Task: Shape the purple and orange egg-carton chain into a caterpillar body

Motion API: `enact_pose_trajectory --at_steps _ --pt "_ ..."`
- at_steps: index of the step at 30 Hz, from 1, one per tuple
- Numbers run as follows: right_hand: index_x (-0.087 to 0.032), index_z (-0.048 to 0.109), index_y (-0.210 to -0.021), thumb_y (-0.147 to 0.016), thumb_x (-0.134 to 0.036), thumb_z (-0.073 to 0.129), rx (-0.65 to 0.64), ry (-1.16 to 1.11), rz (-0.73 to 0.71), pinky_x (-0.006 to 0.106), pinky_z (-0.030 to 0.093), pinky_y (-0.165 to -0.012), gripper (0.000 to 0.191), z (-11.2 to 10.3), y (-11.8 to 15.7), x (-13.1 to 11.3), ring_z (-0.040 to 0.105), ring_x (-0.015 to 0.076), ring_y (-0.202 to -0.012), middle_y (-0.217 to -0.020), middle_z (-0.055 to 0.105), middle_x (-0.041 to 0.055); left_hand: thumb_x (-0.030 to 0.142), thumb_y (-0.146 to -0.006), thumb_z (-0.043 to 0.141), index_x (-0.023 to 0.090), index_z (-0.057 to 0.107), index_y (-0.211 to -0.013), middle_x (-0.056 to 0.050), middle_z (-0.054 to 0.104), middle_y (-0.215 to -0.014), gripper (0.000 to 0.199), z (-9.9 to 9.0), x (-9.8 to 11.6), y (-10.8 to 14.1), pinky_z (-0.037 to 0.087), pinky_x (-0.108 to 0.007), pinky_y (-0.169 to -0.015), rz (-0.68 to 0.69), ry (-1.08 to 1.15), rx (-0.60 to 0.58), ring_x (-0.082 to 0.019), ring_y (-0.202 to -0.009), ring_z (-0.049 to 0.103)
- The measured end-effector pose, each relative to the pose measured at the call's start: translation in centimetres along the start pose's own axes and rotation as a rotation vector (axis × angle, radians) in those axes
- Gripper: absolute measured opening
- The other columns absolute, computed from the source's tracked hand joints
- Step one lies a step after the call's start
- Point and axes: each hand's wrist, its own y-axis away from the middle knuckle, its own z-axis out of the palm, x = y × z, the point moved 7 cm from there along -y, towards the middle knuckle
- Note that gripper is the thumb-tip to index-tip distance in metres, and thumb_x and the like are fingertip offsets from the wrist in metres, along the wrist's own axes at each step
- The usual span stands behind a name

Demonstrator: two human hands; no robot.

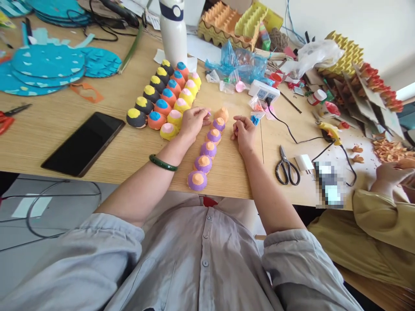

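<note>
1. Left hand (pixel 193 123): fingers (pixel 201 113) drawn together in a pinch, small purple speck (pixel 209 113) at the tips; cannot tell whether it is gripped. Green bangle (pixel 163 163) on the wrist
2. Right hand (pixel 244 134): fingers (pixel 239 123) curled closed, nothing visible between them; hand lies on the bench (pixel 58 142), just right of the purple row
3. Purple egg-carton cups with orange tops (pixel 203 164): single row between the hands, running from lower centre up the bench; orange cup (pixel 221 114) at the far end, near the left fingertips
4. Further painted cups, centre left, in side-by-side rows: black with yellow tops (pixel 144 105), orange with blue tops (pixel 162 97), yellow with pink tops (pixel 181 103)
5. Surroundings: black phone (pixel 82 144) left of the rows; teal cardboard discs (pixel 45 65) upper left; white water bottle (pixel 173 30) top centre; black-handled scissors (pixel 287 166) right of the right hand; yellow hot glue gun (pixel 330 131) further right; co-worker's hand (pixel 392 175) at the right edge, beside orange scraps (pixel 392 149)
</note>
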Motion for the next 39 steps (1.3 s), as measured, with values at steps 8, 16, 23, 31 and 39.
enact_pose_trajectory --at_steps 8,16,23,31,39 --pt "-0.024 0.067 -0.092 -0.088 -0.048 0.074 -0.036 -0.056 0.000 0.022 0.034 -0.038 0.025 0.1 0.8 -0.1 0.039 0.0079 -0.043 -0.058 0.049 -0.0097 0.050 -0.099 0.069 0.016 0.072 -0.086 0.001 0.073 -0.081 0.036 0.0 0.5 0.5 0.062 -0.034 -0.084 0.007 -0.161 -0.001 -0.012 -0.086 0.072" --pt "-0.022 0.069 -0.090 -0.089 -0.051 0.075 0.030 -0.095 0.028 0.022 0.030 -0.035 0.029 -1.0 0.4 -0.1 0.037 0.0078 -0.040 -0.056 0.046 -0.0099 0.045 -0.086 0.080 0.020 0.082 -0.092 -0.007 0.083 -0.102 0.026 0.4 2.5 3.9 0.064 -0.046 -0.102 -0.088 -0.058 0.135 -0.025 -0.104 0.077" --pt "-0.022 0.072 -0.091 -0.089 -0.040 0.073 0.135 -0.059 0.081 0.022 0.032 -0.037 0.019 -2.8 0.5 0.1 0.040 0.0074 -0.042 -0.059 0.049 -0.0084 0.049 -0.099 0.073 0.031 0.084 -0.097 -0.007 0.084 -0.114 0.020 0.5 5.1 6.0 0.056 -0.056 -0.115 -0.044 -0.135 0.184 -0.031 -0.116 0.075" --pt "-0.021 0.074 -0.092 -0.089 -0.039 0.071 0.128 -0.019 0.137 0.023 0.031 -0.038 0.019 -2.8 1.0 -0.1 0.041 0.0079 -0.040 -0.057 0.049 -0.0079 0.047 -0.107 0.066 0.034 0.082 -0.102 -0.004 0.082 -0.109 0.022 1.9 8.2 7.8 0.060 -0.051 -0.102 0.060 -0.284 0.156 -0.029 -0.110 0.076" --pt "-0.021 0.076 -0.095 -0.093 -0.039 0.071 0.121 -0.051 0.148 0.023 0.032 -0.039 0.019 -3.0 1.2 0.2 0.042 0.0092 -0.043 -0.057 0.049 -0.0069 0.044 -0.109 0.064 0.037 0.082 -0.102 -0.004 0.081 -0.109 0.020 2.2 8.1 8.7 0.056 -0.058 -0.106 0.035 -0.321 0.121 -0.031 -0.113 0.072"
